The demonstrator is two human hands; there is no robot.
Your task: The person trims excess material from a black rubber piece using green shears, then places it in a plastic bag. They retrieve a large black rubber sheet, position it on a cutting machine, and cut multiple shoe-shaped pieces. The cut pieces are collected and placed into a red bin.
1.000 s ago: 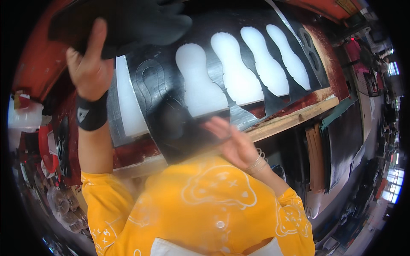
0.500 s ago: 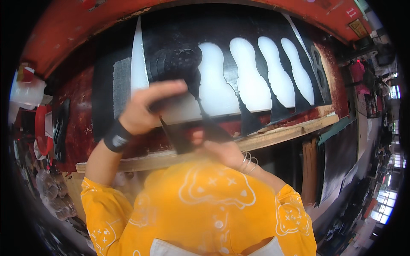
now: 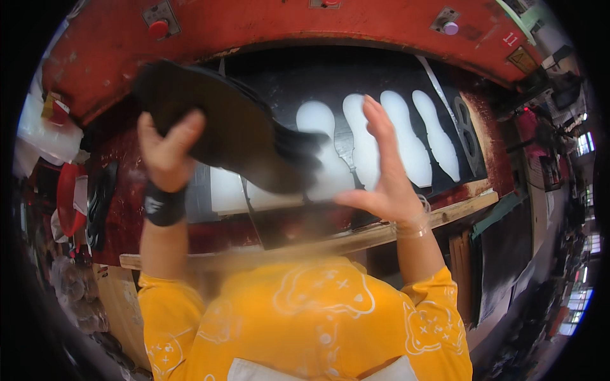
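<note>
My left hand [image 3: 168,152] grips a stack of black sole-shaped pieces [image 3: 235,130] by one end, the thumb pressed on the top face. The stack is tilted in the air over the table and blurred by motion. Near its other end my right hand [image 3: 386,184] is raised, thumb and fingers spread, with nothing in it. Under both hands lies a black sheet [image 3: 267,73] with sole-shaped holes cut through it. A white board [image 3: 406,140] shows through the holes. The stack hides the sheet's left part.
A red machine beam [image 3: 248,25] crosses the far side, with a red push button [image 3: 159,28] on it. A wooden strip [image 3: 362,240] edges the near side. More black pieces [image 3: 101,206] lie at the left, beside a red container [image 3: 70,197]. Dark sheets [image 3: 508,247] hang at the right.
The black stack has come up off the sheet in my left hand, uncovering part of the white board. My right hand has risen from the near edge and opened.
</note>
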